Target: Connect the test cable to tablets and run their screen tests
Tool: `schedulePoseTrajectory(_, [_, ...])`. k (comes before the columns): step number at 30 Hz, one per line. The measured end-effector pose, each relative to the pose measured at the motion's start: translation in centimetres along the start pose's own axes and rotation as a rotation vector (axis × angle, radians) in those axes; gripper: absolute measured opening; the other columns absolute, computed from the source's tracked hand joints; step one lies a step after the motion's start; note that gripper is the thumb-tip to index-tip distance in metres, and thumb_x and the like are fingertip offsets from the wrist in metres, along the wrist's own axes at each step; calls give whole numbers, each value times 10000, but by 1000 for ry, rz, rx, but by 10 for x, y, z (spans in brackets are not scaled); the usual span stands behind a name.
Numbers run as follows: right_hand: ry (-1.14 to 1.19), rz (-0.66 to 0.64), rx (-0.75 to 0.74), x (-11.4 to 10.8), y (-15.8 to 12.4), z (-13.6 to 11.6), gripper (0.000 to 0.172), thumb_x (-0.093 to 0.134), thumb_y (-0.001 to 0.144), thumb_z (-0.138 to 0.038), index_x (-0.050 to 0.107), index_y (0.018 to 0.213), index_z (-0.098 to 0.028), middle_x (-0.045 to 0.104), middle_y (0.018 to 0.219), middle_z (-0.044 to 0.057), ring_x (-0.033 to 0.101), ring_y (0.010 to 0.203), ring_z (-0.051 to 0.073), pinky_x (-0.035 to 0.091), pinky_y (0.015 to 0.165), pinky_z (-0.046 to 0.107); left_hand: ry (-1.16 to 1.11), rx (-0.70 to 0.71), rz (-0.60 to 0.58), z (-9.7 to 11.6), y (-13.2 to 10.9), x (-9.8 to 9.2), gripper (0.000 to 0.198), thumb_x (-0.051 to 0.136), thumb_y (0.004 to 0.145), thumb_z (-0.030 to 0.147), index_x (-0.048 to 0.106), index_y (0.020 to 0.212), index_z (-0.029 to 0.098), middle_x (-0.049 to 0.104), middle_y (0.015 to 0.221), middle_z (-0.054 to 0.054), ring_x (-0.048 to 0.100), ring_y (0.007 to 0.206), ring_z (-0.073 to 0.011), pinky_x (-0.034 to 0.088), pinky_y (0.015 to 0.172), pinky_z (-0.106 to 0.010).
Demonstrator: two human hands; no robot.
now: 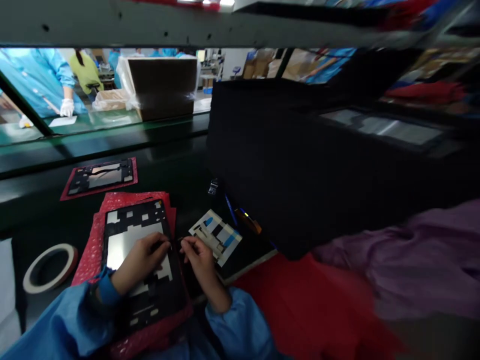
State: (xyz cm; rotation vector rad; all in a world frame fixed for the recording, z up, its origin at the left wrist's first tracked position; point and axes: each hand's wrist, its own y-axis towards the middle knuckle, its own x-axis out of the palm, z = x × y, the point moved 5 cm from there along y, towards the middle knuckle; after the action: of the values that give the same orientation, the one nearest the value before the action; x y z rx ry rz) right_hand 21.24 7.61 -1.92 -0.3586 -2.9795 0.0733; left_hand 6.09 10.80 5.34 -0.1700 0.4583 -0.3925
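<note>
1. A black-and-silver rectangular panel [162, 289] is laid on red plastic bubble wrap [88, 255] at near left.
2. By its right edge, the left hand [144, 257] and right hand [200, 257] are held, fingers pinched together.
3. Whether anything is gripped cannot be told.

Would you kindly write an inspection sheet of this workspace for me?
Surface: dark bench, partly covered by black sheeting.
Job's things: near panel on red bubble wrap; far panel beyond.
Clutter: tape roll, patterned card, blue pen.
Hands: left hand over near panel, right hand beside it; fingers pinched, anything held too small to identify.
Cables: nothing seen for certain.
Surroundings: person in blue, white glove; large box.
</note>
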Motion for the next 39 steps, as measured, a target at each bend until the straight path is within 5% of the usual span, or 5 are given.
schedulePoseTrajectory(11, [-42, -29, -3, 2, -2, 0, 293, 641, 805, -479, 637, 816, -186, 654, 626, -6, 540, 471, 93, 453, 481, 219, 69, 65, -35, -1, -1, 3, 198, 538, 866, 381, 606, 863, 195, 549, 602, 46, 553, 429, -114, 427, 408, -215])
schedulePoseTrajectory(27, [-88, -46, -6, 3, -5, -3, 263, 646, 800, -451, 677, 837, -192, 631, 609, -20, 547, 519, 106, 427, 489, 218, 137, 141, -21, 5, -3, 0, 266, 503, 891, 353, 689, 942, 168, 615, 831, -28, 558, 468, -90, 470, 420, -221])
schedulePoseTrajectory(39, [-120, -46, -47, 2, -7, -1, 227, 638, 801, -406, 699, 851, -193, 622, 591, -20, 570, 537, 121, 443, 506, 232, 367, 232, -13, 13, -3, 1, 244, 480, 907, 227, 708, 937, 147, 634, 822, -40, 556, 519, -99, 476, 558, -239])
